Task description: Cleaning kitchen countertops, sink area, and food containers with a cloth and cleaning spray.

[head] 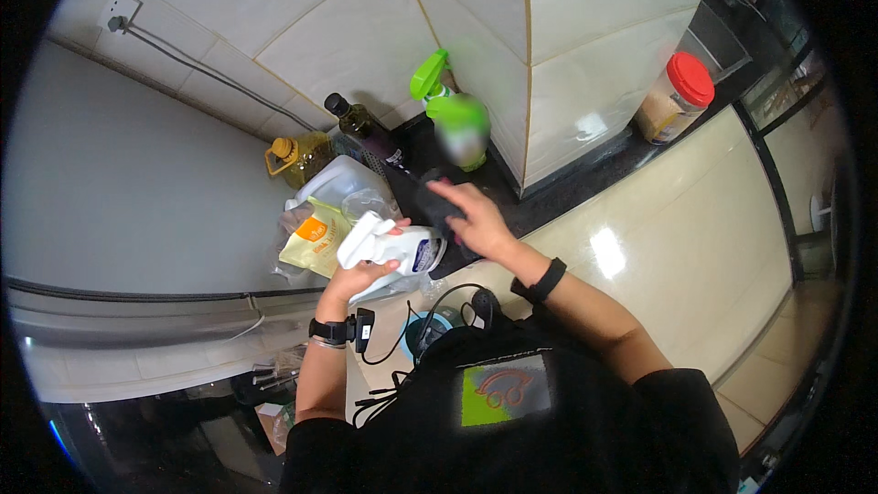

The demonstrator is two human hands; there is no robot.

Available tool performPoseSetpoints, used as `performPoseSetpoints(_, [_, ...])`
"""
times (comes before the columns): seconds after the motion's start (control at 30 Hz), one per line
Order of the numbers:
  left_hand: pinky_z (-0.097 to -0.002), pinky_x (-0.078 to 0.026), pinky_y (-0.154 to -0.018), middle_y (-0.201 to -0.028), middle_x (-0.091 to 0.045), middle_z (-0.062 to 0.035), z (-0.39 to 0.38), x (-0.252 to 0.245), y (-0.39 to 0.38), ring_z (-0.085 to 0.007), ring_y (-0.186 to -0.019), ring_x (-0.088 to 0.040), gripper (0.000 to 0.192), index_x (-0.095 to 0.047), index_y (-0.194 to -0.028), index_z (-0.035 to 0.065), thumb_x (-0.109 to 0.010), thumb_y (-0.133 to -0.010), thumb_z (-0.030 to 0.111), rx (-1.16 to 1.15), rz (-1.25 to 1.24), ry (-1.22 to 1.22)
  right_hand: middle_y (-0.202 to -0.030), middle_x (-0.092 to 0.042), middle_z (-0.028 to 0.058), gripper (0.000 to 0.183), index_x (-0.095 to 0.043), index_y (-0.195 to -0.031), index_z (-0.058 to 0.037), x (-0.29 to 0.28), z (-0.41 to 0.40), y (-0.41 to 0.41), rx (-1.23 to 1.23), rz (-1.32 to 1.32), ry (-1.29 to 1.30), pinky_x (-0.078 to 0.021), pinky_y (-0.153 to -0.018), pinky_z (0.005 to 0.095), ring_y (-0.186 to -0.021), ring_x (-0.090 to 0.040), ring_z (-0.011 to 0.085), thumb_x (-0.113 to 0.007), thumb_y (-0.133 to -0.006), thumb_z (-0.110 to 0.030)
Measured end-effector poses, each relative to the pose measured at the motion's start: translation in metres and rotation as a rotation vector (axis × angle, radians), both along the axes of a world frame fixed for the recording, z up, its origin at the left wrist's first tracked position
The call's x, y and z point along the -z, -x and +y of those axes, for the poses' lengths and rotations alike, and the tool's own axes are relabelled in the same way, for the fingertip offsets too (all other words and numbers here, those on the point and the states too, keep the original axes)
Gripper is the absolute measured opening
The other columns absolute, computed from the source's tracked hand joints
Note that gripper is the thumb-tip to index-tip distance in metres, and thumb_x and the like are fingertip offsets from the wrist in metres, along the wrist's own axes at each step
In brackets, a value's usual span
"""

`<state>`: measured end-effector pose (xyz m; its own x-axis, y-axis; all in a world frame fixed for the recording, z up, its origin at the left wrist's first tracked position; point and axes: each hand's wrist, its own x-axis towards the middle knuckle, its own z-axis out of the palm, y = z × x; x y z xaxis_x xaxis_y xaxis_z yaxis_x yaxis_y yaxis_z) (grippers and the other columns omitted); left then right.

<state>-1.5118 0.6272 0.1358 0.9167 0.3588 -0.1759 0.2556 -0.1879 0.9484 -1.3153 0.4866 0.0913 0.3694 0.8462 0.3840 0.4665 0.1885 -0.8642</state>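
My left hand point(360, 279) grips a white spray bottle point(405, 249) around its neck, just below the trigger head. The bottle lies tilted nearly sideways, its dark blue label facing up. In my right hand point(483, 223) is a dark grey, cloth-like pad point(437, 206) with bits of pink at its edge; motion blurs it. The pad is close to the bottle's base, and I cannot tell whether they touch. Beneath the bottle are a yellow food pouch point(312, 237) and a whitish plastic container point(343, 178) with clear plastic wrap.
Behind stand a yellow-capped oil jug point(302, 156), a dark glass bottle point(367, 127) and two green-topped spray bottles point(432, 79) point(463, 130). A red-lidded jar point(675, 99) sits past the tiled pillar point(590, 62). A grey appliance panel point(137, 185) borders the left; below is a blue-rimmed bin point(409, 336).
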Motion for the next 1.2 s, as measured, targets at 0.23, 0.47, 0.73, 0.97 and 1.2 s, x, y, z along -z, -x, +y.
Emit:
performPoseSetpoints(0.23, [-0.0353,-0.045,-0.1,-0.13,-0.058,-0.0151,-0.005,-0.003,0.016,-0.0233,-0.118,-0.056,0.052,-0.057,-0.121,0.0054,-0.077,-0.074,0.001,-0.043,-0.046,0.07,-0.116,-0.055,0.0171,0.068,-0.047,-0.139,-0.0191,0.027,-0.01,0.003,-0.154,-0.214,0.287,-0.0499,-0.087,0.0423,-0.104,-0.057,0.036,-0.059,-0.076,0.003])
performPoseSetpoints(0.47, [-0.0357,-0.045,-0.102,-0.134,-0.055,-0.0154,0.007,0.001,-0.005,-0.0237,-0.121,-0.055,0.045,-0.057,-0.122,0.0039,-0.07,-0.079,-0.002,-0.299,-0.185,0.099,-0.11,-0.06,0.0208,0.061,-0.058,-0.129,-0.0194,0.084,-0.053,-0.021,-0.016,-0.147,0.433,-0.0504,-0.088,0.0443,-0.1,-0.06,0.0391,-0.059,-0.073,0.002])
performPoseSetpoints(0.73, [-0.0324,-0.05,-0.082,-0.103,-0.069,-0.0094,0.062,0.065,-0.093,-0.0161,-0.092,-0.064,0.052,-0.061,-0.117,0.0029,-0.082,-0.07,0.006,-0.576,-0.164,-0.396,-0.113,-0.058,0.0245,0.061,-0.057,-0.13,-0.0166,0.074,-0.071,-0.03,0.069,-0.099,0.424,-0.0487,-0.089,0.0452,-0.103,-0.057,0.0431,-0.061,-0.072,0.004])
performPoseSetpoints(0.97, [-0.0372,-0.051,-0.082,-0.101,-0.068,-0.0128,0.083,0.079,-0.114,-0.0272,-0.092,-0.066,0.061,-0.055,-0.12,0.0041,-0.085,-0.068,0.018,-0.655,-0.144,-0.462,-0.113,-0.058,0.0248,0.06,-0.057,-0.13,-0.0141,0.076,-0.084,-0.031,0.079,0.024,0.433,-0.0481,-0.09,0.0438,-0.103,-0.057,0.0424,-0.06,-0.073,0.005])
performPoseSetpoints(1.2, [-0.0383,-0.049,-0.087,-0.107,-0.063,-0.0193,0.072,0.089,-0.115,-0.0288,-0.101,-0.063,0.075,-0.043,-0.122,-0.0016,-0.087,-0.067,0.025,-0.709,-0.195,-0.42,-0.112,-0.058,0.0237,0.058,-0.058,-0.128,-0.0132,0.078,-0.091,-0.037,0.114,0.049,0.408,-0.0477,-0.091,0.0432,-0.103,-0.057,0.0424,-0.059,-0.073,0.005])
